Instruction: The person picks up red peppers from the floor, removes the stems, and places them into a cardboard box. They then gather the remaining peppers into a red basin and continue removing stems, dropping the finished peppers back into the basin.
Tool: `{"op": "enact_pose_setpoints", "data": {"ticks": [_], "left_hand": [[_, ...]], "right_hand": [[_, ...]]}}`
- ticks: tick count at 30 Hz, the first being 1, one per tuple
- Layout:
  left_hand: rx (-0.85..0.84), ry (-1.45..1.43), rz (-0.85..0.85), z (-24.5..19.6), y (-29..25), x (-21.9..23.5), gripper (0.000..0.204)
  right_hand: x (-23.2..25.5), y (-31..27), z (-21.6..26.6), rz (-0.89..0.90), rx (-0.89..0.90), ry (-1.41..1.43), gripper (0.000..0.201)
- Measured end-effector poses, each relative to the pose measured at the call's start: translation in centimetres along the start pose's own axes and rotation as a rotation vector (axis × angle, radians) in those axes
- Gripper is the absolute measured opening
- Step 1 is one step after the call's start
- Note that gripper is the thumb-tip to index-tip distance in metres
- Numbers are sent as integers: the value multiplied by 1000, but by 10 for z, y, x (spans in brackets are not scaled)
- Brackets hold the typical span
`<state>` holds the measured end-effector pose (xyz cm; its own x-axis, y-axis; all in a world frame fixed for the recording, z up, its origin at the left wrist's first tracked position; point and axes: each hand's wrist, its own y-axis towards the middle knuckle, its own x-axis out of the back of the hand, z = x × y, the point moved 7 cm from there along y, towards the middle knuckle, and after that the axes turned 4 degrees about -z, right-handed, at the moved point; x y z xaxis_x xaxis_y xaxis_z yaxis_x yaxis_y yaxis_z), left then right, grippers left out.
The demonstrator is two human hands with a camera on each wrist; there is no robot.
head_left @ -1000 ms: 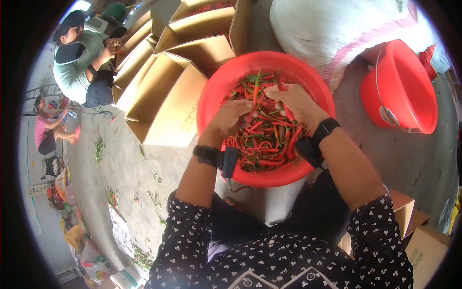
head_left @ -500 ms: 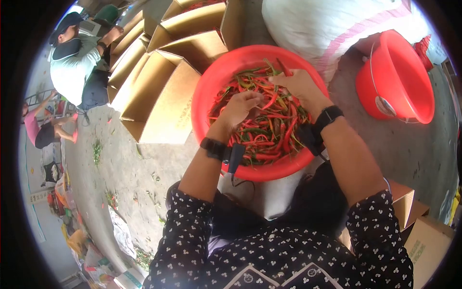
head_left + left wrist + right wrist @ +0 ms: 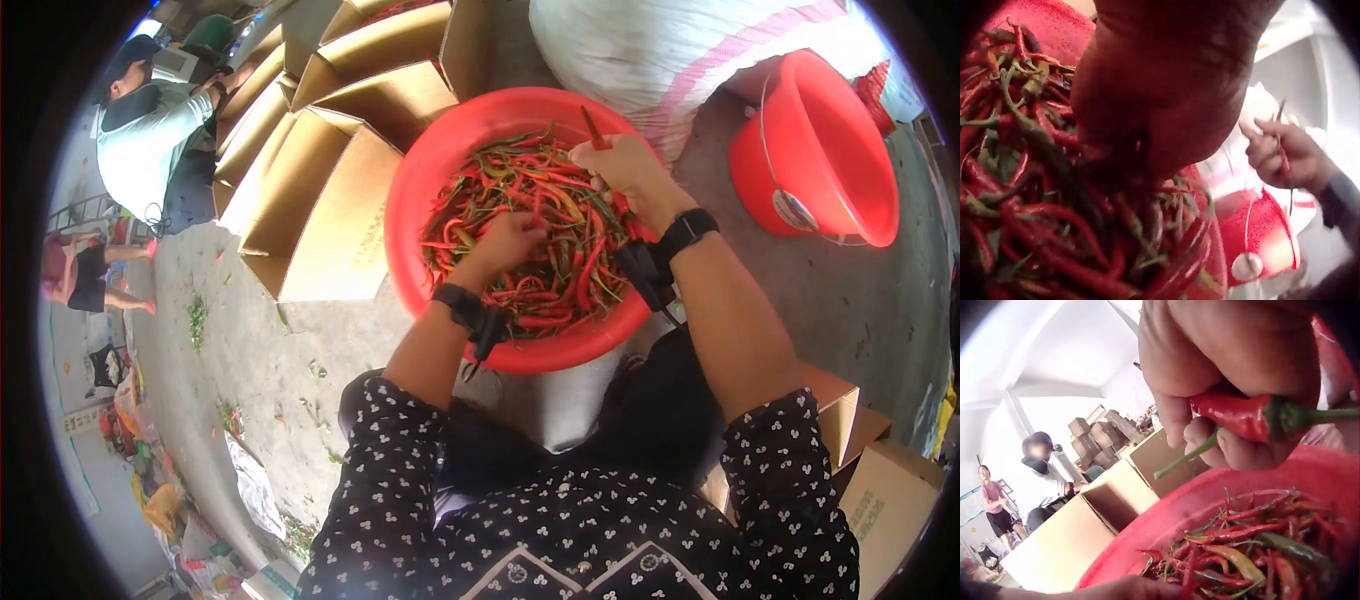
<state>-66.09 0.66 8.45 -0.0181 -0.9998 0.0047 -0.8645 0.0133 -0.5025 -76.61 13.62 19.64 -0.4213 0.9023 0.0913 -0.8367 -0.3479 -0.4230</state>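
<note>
A wide red basin (image 3: 405,245) holds a heap of chili peppers (image 3: 570,215), mostly red with some green and yellowish ones. My right hand (image 3: 628,172) is above the basin's far right side, fingers curled round red chili peppers (image 3: 1238,415); green stems stick out on both sides in the right wrist view. Low over the middle of the heap, my left hand (image 3: 505,245) has bent fingers, with a red chili pepper (image 3: 537,208) upright at the fingertips. In the left wrist view the palm hides those fingertips in shadow.
Open cardboard boxes (image 3: 350,215) stand left of the basin. A red bucket (image 3: 765,180) with a wire handle is at the right, and a large white sack (image 3: 610,60) lies behind. Another person (image 3: 150,150) sits beyond the boxes; a second person (image 3: 75,270) is farther off.
My hands have moved apart: the left came down and nearer over the heap, while the right stayed at the far right, gripping chili peppers. The farther person shifted position.
</note>
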Motion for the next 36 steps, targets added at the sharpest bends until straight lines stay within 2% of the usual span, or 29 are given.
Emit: {"op": "enact_pose_setpoints", "data": {"ticks": [4,6,11,13,14,15,17,18,20,21,23,24,26,27,29,30,32,34,35,36], "left_hand": [[-22,-177,110,-49,-26,14,24],[-31,-235,164,-56,-31,10,25],[-59,-341,291,-67,-40,-7,30],[-43,-224,223,-69,-38,-8,32],[-68,-98,176,-70,-37,-13,28],[-67,-103,172,-63,-37,-22,28],[-311,413,122,-56,-40,-45,29],[-310,411,123,-53,-45,-58,29],[-274,1042,-85,-48,-55,-69,32],[-274,1040,-80,-42,-53,-72,32],[-375,1104,-225,-36,-49,-71,37],[-377,1100,-221,-31,-43,-67,37],[-278,756,-2,-23,-25,-52,32],[-279,757,-4,-28,-23,-40,32],[-79,109,75,-33,-22,-17,28],[-78,115,74,-39,-24,-7,28],[-79,-277,126,-51,-29,5,25],[-115,-332,60,-56,-30,16,25],[-151,-389,-3,-59,-30,23,24],[-157,-448,12,-66,-34,21,24]], "right_hand": [[-18,3,-10,124,-16,-67,16],[-34,8,-14,210,28,-145,15],[-47,-1,-9,243,-3,-119,14],[-45,1,-5,243,8,-92,15],[-33,6,3,141,55,-42,16],[-21,12,8,41,104,6,17],[1,25,7,4,84,95,18],[11,28,5,-40,65,187,20],[21,24,9,-80,67,184,17],[26,22,9,-118,71,182,16],[25,20,10,-123,87,177,15],[24,18,11,-125,105,172,15],[21,15,10,-82,88,137,15],[17,13,10,-36,72,109,15],[12,10,10,17,38,92,15],[8,8,7,69,-4,72,17],[-2,2,7,101,-13,38,17],[-7,4,3,132,-20,-1,17],[-14,8,-4,195,-17,-35,18],[-21,7,-5,258,-14,-69,18]]}}
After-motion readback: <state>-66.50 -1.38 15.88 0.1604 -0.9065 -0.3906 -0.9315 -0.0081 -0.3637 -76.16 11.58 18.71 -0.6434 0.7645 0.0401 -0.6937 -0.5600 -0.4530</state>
